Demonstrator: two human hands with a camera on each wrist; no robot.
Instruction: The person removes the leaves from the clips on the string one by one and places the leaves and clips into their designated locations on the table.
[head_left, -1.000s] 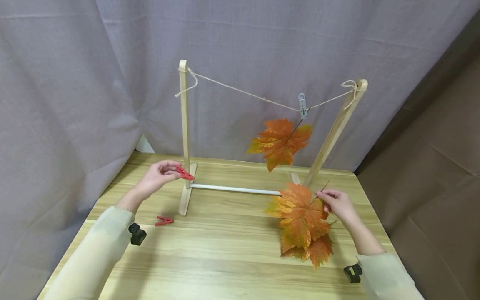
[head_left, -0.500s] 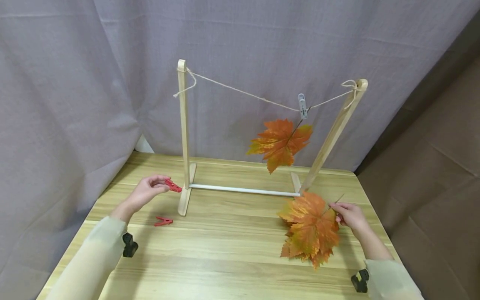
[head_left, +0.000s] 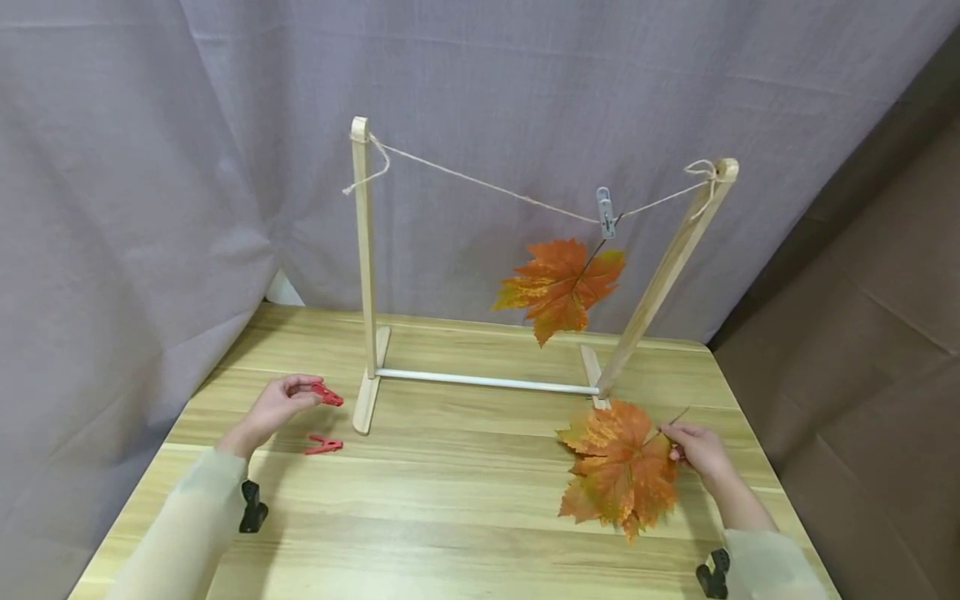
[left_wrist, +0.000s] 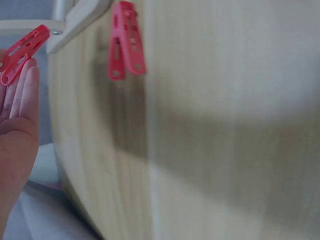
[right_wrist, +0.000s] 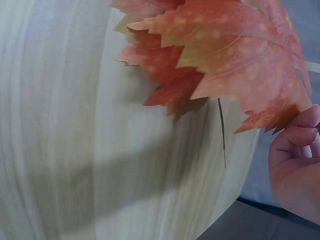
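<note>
My left hand (head_left: 276,407) pinches a red clothespin (head_left: 327,394) just above the table, left of the wooden stand. A second red clothespin (left_wrist: 125,42) lies on the tabletop below it. At the right, my right hand (head_left: 699,450) pinches the thin stem of an orange artificial maple leaf (head_left: 626,458). Beneath that leaf, partly covered, at least one more maple leaf (right_wrist: 165,72) rests on the table; its stem sticks out in the right wrist view. Another maple leaf (head_left: 558,287) hangs from a twine line (head_left: 487,185), clipped by a grey clothespin (head_left: 606,213).
The stand has a left wooden post (head_left: 364,258), a right wooden post (head_left: 667,279) and a white crossbar (head_left: 487,382) low between them. It stands toward the back of the wooden table (head_left: 450,517). Grey curtain (head_left: 465,67) closes off the rear.
My left hand has drawn down and leftward with the red clothespin, away from the left post. My right hand has moved toward me and rightward, lowering the leaf over the one beneath.
</note>
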